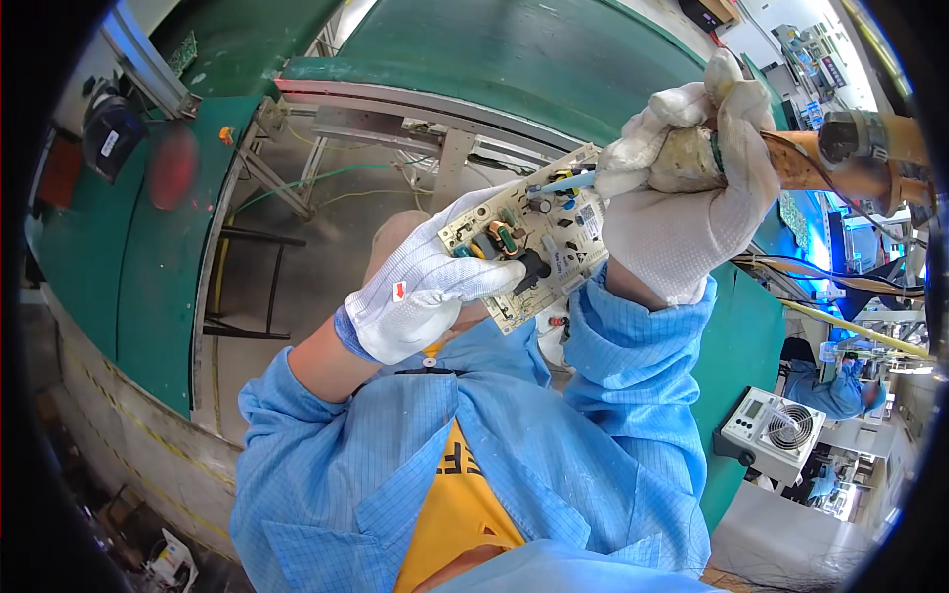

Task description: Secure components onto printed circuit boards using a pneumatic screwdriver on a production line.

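Circuit board (552, 235) sits clamped in our left hand (425, 287), its thumb covering part; our right hand (682, 212) grips a blue-tipped tool (570, 183), tip contact unclear.

Circuit board (542, 235) in left hand (420, 292)

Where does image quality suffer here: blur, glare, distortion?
Head view: black vignetting hides the corners, and the long green work surface at top bows; head view: the red oval patch at left is too blurred to identify; head view: bluish glare at far right, while the cream rectangular circuit board looks reasonably sharp.
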A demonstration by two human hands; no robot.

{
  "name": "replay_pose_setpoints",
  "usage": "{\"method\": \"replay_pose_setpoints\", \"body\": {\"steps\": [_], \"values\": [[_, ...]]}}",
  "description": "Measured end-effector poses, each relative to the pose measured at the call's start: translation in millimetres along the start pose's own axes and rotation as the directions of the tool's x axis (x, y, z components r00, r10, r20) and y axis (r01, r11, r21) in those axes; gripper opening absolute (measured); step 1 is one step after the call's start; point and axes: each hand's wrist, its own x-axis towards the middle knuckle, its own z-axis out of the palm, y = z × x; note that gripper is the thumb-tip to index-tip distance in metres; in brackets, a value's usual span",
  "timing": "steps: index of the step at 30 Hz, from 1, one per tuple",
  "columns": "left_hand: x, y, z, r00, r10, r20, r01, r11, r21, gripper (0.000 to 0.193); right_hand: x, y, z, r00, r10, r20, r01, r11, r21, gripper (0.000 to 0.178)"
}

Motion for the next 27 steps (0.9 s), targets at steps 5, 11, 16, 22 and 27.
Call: {"method": "replay_pose_setpoints", "body": {"steps": [5,11,16,22,27], "values": [[3,-3,10,0.997,0.063,-0.045,-0.062,0.997,0.042,0.065,-4,-4,5,0.999,0.036,-0.029,-0.033,0.995,0.097,0.028],[4,-5,2,0.996,0.089,-0.011,-0.088,0.995,0.051,0.061,-4,-12,5,0.979,0.074,-0.192,-0.041,0.985,0.169,0.031],[0,2,-1,0.997,0.013,-0.082,-0.011,1.000,0.023,0.058,-2,-15,0,0.958,0.085,-0.273,-0.021,0.973,0.230,0.033],[-3,7,7,0.992,0.031,-0.121,-0.035,0.999,-0.034,0.055,4,2,-5,0.986,0.059,-0.155,-0.013,0.960,0.278,0.024],[-6,10,15,0.991,-0.005,-0.137,-0.004,0.998,-0.064,0.051,1,-1,-16,0.990,-0.094,-0.109,0.058,0.954,-0.294,0.021]]}}
